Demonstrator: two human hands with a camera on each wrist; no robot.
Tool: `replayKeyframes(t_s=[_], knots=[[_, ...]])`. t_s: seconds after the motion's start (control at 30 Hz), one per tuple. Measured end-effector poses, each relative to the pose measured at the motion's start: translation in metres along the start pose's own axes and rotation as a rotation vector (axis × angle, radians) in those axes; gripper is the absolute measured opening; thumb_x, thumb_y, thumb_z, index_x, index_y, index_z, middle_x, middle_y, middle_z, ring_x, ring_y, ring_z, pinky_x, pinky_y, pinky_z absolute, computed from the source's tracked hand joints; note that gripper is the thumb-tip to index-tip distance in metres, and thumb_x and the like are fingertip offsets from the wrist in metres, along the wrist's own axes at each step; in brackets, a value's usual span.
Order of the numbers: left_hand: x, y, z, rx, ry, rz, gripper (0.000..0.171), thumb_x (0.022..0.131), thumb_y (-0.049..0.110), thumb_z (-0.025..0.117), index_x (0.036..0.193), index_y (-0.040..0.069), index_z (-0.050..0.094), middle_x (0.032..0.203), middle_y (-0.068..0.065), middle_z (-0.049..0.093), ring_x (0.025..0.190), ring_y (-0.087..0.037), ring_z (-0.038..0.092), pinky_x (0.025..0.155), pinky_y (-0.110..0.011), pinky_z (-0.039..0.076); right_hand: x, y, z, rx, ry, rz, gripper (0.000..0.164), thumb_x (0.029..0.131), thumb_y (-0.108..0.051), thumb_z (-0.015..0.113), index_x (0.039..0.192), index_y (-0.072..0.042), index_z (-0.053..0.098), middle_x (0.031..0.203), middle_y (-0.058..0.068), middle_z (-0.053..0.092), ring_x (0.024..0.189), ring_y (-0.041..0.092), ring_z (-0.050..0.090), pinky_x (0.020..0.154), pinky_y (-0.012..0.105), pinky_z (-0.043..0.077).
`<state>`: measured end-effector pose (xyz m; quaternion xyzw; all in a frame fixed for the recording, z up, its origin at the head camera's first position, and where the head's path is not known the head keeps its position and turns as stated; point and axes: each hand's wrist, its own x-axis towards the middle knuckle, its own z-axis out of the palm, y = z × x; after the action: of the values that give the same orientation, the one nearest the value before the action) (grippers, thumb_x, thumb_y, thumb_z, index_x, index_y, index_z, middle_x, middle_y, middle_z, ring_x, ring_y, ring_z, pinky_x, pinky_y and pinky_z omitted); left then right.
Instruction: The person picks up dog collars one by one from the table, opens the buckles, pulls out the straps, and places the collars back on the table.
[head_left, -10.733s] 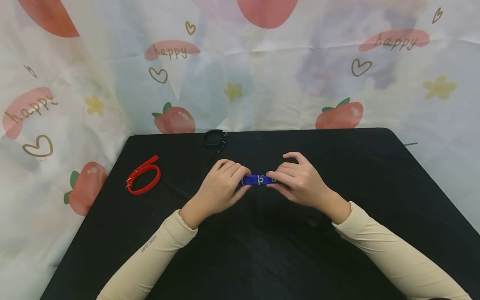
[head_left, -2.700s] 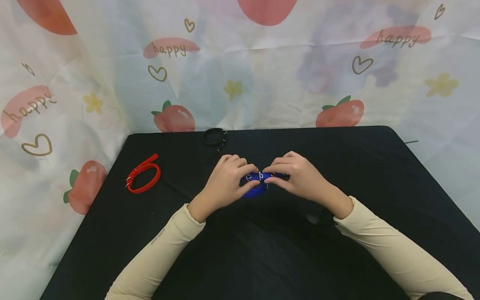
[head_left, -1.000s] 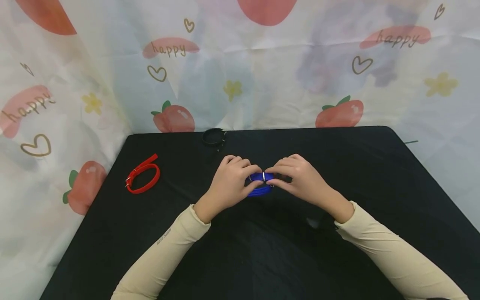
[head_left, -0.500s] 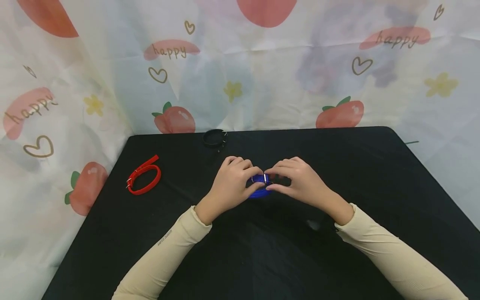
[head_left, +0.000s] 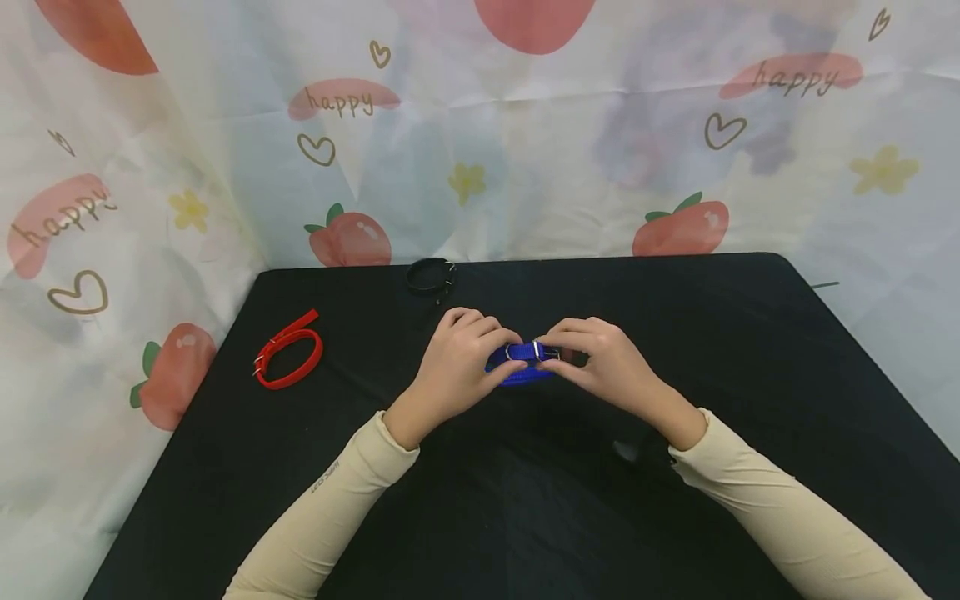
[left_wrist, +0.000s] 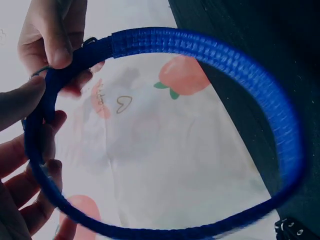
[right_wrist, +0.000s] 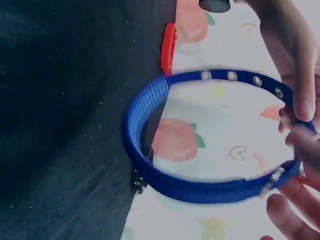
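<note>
A blue collar point(head_left: 522, 352) with metal eyelets and a buckle is held up over the table, bent into a closed ring. My left hand point(head_left: 467, 358) pinches it between thumb and index finger, left of the buckle hardware. My right hand point(head_left: 602, 360) pinches the band at the buckle end, thumb below and index finger above. In the left wrist view the padded part of the collar point(left_wrist: 280, 120) arcs away from the fingers. The right wrist view shows a row of eyelets along the collar point(right_wrist: 200, 192). Fingers partly hide the buckle.
A red collar point(head_left: 282, 383) lies coiled at the left of the black-covered table point(head_left: 480, 500). At the far edge lies a black collar point(head_left: 427, 291). A printed curtain point(head_left: 540, 192) hangs behind the table and along its left side.
Earlier the band was held with eyelets showing beside the buckle. The hands have drawn closer together since, the ring hangs below them, and just now the buckle has shifted slightly right.
</note>
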<state>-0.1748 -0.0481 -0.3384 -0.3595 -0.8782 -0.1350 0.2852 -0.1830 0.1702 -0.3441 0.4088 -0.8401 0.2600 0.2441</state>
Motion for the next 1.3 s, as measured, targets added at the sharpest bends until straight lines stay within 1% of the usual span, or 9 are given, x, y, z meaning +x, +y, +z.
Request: replayKeyframes(t_s=[0.13,0.23,0.33,0.5,0.67,0.83,1.0,1.13,1.3], knots=[[0.0,0.0,0.0,0.02,0.001,0.031,0.024,0.081,0.039,0.072,0.091,0.017,0.072,0.084,0.004,0.068,0.083,-0.014,0.058,0.094,-0.038,0.042,0.003,0.0,-0.001,-0.003,-0.003,-0.037,0.032,0.067,-0.015,0.083,0.097,-0.009,0.071,0.086,0.002,0.07,0.061,0.009,0.052,0.062,0.027,0.041],[-0.001,0.0,0.0,0.02,0.007,0.028,0.023,0.08,0.038,0.072,0.091,0.018,0.072,0.083,0.005,0.068,0.083,-0.014,0.058,0.094,-0.038,0.042,0.002,0.002,-0.002,-0.033,-0.01,-0.031,0.023,0.068,-0.012,0.082,0.088,-0.011,0.07,0.08,-0.001,0.069,0.061,0.009,0.053,0.065,0.03,0.043],[-0.002,0.0,0.001,0.018,0.012,0.023,0.022,0.079,0.036,0.074,0.091,0.018,0.072,0.084,0.005,0.068,0.083,-0.014,0.058,0.094,-0.037,0.042,0.0,0.003,-0.003,-0.044,-0.03,-0.012,0.029,0.066,-0.013,0.084,0.091,-0.011,0.069,0.081,-0.001,0.069,0.064,0.009,0.055,0.066,0.031,0.043],[-0.001,0.001,0.004,0.024,0.001,0.054,0.024,0.079,0.035,0.075,0.094,0.017,0.072,0.087,0.004,0.069,0.085,-0.014,0.058,0.093,-0.036,0.042,0.004,0.0,0.0,-0.054,-0.051,-0.068,0.038,0.066,-0.02,0.084,0.098,-0.007,0.07,0.086,0.002,0.07,0.069,0.012,0.059,0.069,0.033,0.046],[-0.003,0.001,0.006,0.002,-0.002,0.029,0.023,0.078,0.035,0.075,0.092,0.017,0.071,0.086,0.004,0.069,0.084,-0.014,0.058,0.094,-0.037,0.042,0.005,-0.001,0.0,-0.072,-0.011,-0.067,0.028,0.065,-0.015,0.083,0.089,-0.007,0.072,0.078,0.003,0.07,0.065,0.011,0.058,0.068,0.033,0.047],[-0.003,-0.001,0.005,-0.017,-0.006,0.012,0.026,0.077,0.037,0.075,0.093,0.017,0.072,0.086,0.004,0.07,0.085,-0.014,0.059,0.094,-0.037,0.043,0.004,0.001,0.0,-0.052,-0.013,-0.041,0.028,0.065,-0.014,0.083,0.09,-0.007,0.073,0.08,0.002,0.071,0.065,0.009,0.058,0.068,0.033,0.047],[0.0,0.001,0.004,-0.044,0.014,0.042,0.029,0.077,0.036,0.075,0.098,0.017,0.071,0.09,0.004,0.071,0.086,-0.013,0.059,0.094,-0.035,0.043,0.005,0.0,0.004,-0.02,-0.04,-0.019,0.029,0.066,-0.017,0.084,0.089,-0.005,0.072,0.08,0.003,0.07,0.066,0.011,0.057,0.065,0.031,0.045],[0.0,0.0,0.001,-0.06,0.007,0.061,0.031,0.076,0.034,0.075,0.101,0.016,0.07,0.091,0.004,0.072,0.085,-0.012,0.059,0.094,-0.035,0.043,0.004,0.001,0.005,-0.052,-0.035,-0.034,0.025,0.065,-0.015,0.085,0.084,-0.005,0.072,0.076,0.002,0.069,0.062,0.011,0.054,0.062,0.03,0.043],[-0.004,-0.006,-0.005,-0.033,-0.025,0.01,0.026,0.077,0.032,0.076,0.097,0.016,0.072,0.089,0.004,0.072,0.085,-0.014,0.06,0.093,-0.035,0.044,0.001,0.007,0.0,-0.075,0.023,-0.034,0.024,0.062,-0.012,0.085,0.081,-0.007,0.071,0.071,-0.001,0.064,0.059,0.009,0.049,0.058,0.027,0.038]])
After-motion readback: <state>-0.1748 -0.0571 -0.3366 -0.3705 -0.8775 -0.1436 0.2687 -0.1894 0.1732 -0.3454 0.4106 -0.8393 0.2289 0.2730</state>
